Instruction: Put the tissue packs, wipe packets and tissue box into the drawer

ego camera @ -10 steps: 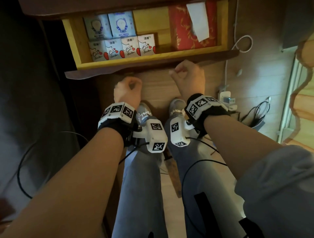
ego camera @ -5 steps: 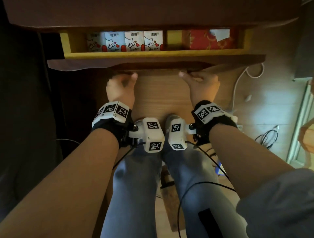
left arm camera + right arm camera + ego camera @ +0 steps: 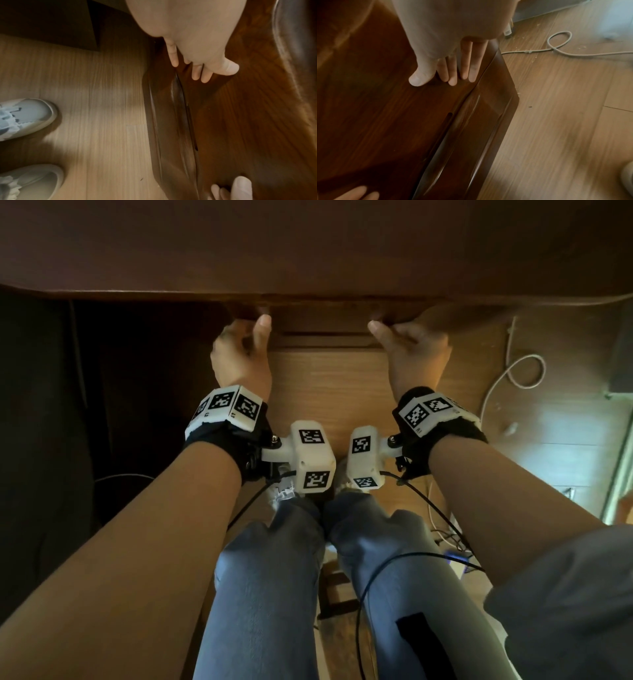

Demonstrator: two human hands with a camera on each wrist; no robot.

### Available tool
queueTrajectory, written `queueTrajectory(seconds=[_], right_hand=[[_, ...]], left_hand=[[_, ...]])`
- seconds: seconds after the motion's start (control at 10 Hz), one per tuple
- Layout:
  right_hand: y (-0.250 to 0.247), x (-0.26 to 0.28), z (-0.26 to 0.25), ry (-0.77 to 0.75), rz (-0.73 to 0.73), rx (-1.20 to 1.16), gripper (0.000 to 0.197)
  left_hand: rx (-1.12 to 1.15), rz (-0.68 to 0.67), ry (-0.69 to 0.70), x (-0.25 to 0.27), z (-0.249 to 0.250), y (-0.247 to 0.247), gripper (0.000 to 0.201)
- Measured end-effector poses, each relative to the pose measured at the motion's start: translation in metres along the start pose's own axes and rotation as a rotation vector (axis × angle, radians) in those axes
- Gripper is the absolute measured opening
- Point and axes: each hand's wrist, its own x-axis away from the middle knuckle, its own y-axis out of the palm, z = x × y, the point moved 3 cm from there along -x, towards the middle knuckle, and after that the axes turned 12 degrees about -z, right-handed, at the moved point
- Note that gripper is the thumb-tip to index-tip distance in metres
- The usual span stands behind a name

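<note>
Both hands are flat against the drawer front — the left hand with fingers straight and pressed to the dark wood, thumb laid alongside, and the right hand the same, its fingers extended side by side on the panel with the thumb spread toward the drawer's middle. Neither hand has anything in it; each simply presses on the wood.

Above the drawer front the desk fills the top of the head view, its dark brown top overhanging the hands. The drawer sits pushed in under that top, so its inside cannot be seen, and the tissue packs, wipe packets and tissue box are out of sight. Its front is dark wood with a moulded lip running along the edge away from the desk top, and a short slot shows in the panel between the two hands.

Below the drawer lies a pale wooden floor. The person's jeans and light shoes stand before the drawer — on the right-hand side of it a white cable loops across the boards.
</note>
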Motion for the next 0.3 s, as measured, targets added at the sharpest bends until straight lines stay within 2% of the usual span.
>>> queueTrajectory(seconds=[0.2, 0.3], right_hand=[[0.0029, -0.0004, 0.0007, -0.036, -0.032, -0.010, 0.036], [0.0058, -0.0023, 0.0036, 0.013, -0.049, -0.080, 0.041]], left_hand=[[-0.031, -0.027, 0.010, -0.0033, -0.0020, 0.0016, 0.039], [-0.016, -0.010, 0.001, -0.0024, -0.0012, -0.0001, 0.039]])
